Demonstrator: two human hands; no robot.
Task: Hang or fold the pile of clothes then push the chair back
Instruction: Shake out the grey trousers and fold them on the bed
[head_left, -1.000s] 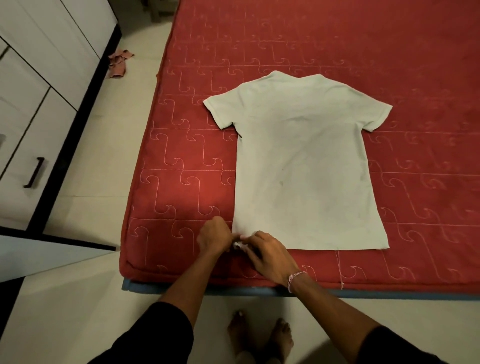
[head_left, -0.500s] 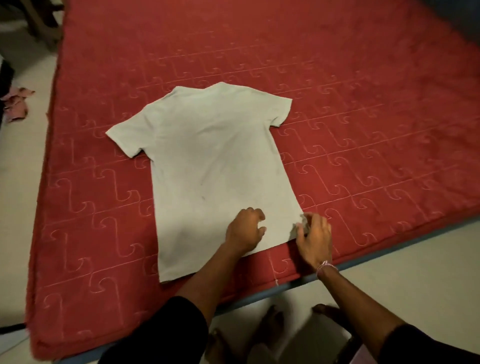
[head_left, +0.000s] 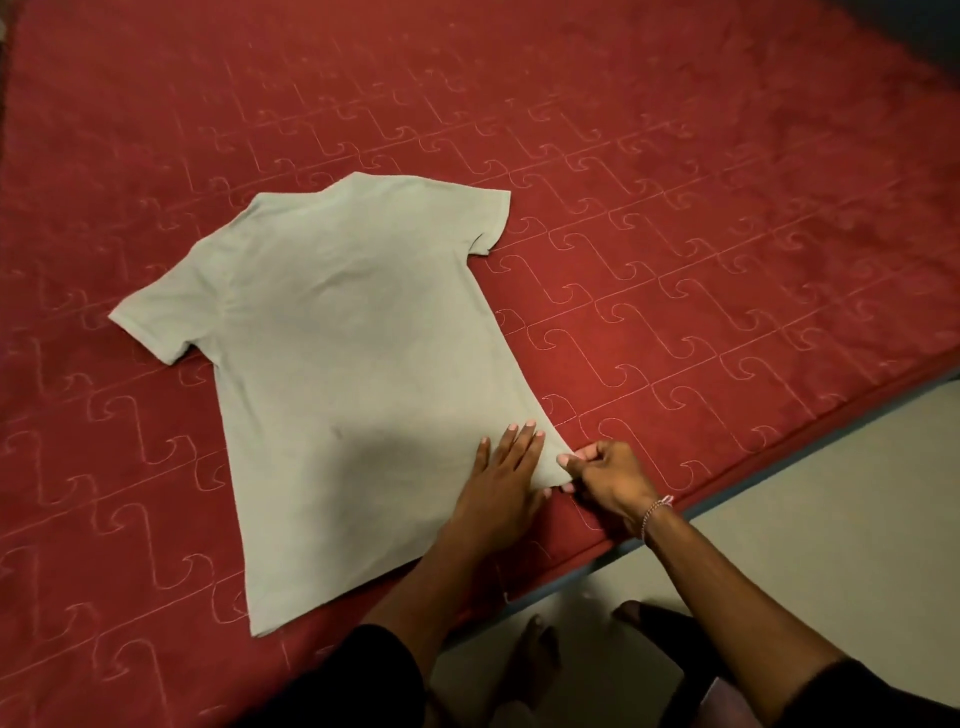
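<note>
While hands seemingly pin its hem corner, shirt nears mattress edge.

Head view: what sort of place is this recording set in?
Most likely a home bedroom. A wide red quilted mattress fills the view, a pale T-shirt lies spread flat on it, and the person stands barefoot on a plain pale floor beside it.

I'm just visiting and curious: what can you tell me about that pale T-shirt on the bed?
The T-shirt is pale grey-green, short-sleeved, of soft knit-looking cloth with a few faint dark marks. It lies spread flat on the red quilted mattress, collar away from the person, hem near the edge. The left hand presses flat near the hem; the right hand pinches the hem's right corner.
</note>
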